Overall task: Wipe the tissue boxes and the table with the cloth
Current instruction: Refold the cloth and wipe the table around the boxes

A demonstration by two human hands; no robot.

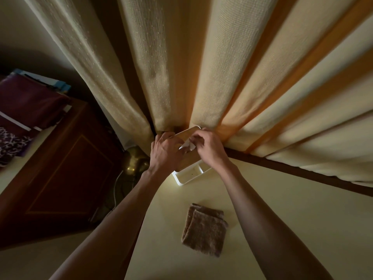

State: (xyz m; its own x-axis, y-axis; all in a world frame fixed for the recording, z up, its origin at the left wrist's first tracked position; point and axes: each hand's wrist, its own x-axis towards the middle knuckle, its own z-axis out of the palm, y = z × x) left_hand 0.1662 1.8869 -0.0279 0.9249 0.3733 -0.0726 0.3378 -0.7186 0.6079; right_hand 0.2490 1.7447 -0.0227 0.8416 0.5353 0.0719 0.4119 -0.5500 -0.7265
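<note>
While long cream curtains (201,67) are hanging across the far side of the room and a dark wooden cabinet (66,166) is standing at the left, a pale yellow table (292,209) is stretching toward the viewer with a folded brown cloth (204,229) lying on it, well apart from both hands. At the table's far edge, the left hand (164,151) is curling around the wooden lid of a white tissue box (189,174), and the right hand (210,147) is pinching a white tissue (187,146) sticking up from that lid.

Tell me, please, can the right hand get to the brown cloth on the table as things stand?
Probably yes. The cloth lies uncovered on the table, nearer than the tissue box, beside the right forearm. But the right hand pinches a tissue, so it must let go first.
</note>
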